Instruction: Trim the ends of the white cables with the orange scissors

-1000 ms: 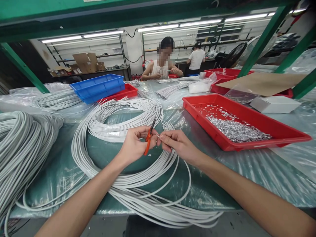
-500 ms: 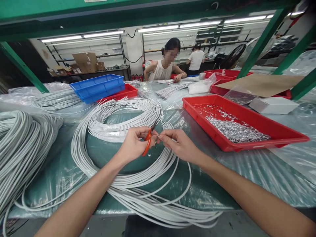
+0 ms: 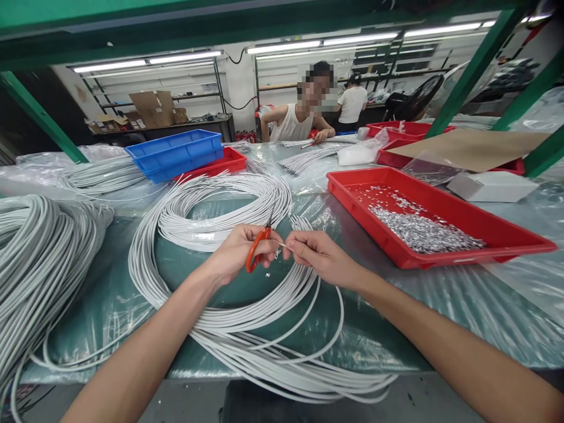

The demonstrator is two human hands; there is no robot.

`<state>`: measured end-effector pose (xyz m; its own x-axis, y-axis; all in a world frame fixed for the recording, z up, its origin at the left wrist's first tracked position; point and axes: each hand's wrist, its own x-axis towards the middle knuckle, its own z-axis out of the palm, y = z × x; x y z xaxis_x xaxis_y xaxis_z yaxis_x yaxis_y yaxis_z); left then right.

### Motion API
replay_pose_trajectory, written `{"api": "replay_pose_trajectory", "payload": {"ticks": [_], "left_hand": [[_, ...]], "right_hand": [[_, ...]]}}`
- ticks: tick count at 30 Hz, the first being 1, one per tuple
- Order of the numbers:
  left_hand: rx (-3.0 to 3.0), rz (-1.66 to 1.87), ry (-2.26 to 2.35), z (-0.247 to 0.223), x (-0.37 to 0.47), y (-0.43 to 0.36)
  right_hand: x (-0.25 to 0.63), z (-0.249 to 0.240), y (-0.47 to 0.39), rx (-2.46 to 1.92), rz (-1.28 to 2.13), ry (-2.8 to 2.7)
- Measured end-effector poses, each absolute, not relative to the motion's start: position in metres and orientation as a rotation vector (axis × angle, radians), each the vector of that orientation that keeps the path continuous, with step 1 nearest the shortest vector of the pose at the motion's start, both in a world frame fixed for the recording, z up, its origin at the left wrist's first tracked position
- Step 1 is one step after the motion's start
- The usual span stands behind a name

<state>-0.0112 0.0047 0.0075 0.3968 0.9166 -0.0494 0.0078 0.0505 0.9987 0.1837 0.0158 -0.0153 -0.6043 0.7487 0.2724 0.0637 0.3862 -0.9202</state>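
My left hand is closed around orange-handled scissors, whose dark blades point up and away. Thumb and fingers of my right hand pinch a white cable, and its thin end spans the small gap to my left fingertips. Whether the left fingertips also grip that end, I cannot tell. Beneath both hands lies a large coil of white cables, with many ends bunched just behind my right hand. Small shiny metal bits lie on the table inside the coil.
A red tray of small silvery pieces stands at the right. A thick cable bundle fills the left side. Blue trays stand at the back left. Green shelf posts rise at the right. A co-worker sits opposite.
The scissors have swung in my left hand, their handles moving left and the blades more upright. More of the cable end shows between my hands. The co-worker's head has shifted right.
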Motion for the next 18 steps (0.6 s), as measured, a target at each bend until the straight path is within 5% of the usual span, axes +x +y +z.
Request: {"api": "replay_pose_trajectory", "payload": {"ticks": [11, 18], "left_hand": [[1.488, 0.759, 1.006, 0.0025, -0.0085, 0.0052], [1.453, 0.783, 1.057, 0.0003, -0.0054, 0.0061]], "right_hand": [[0.1889, -0.0218, 0.0249, -0.719, 2.02, -1.625], [0.1838, -0.0198, 0.0203, -0.874, 1.603, -1.867]]}}
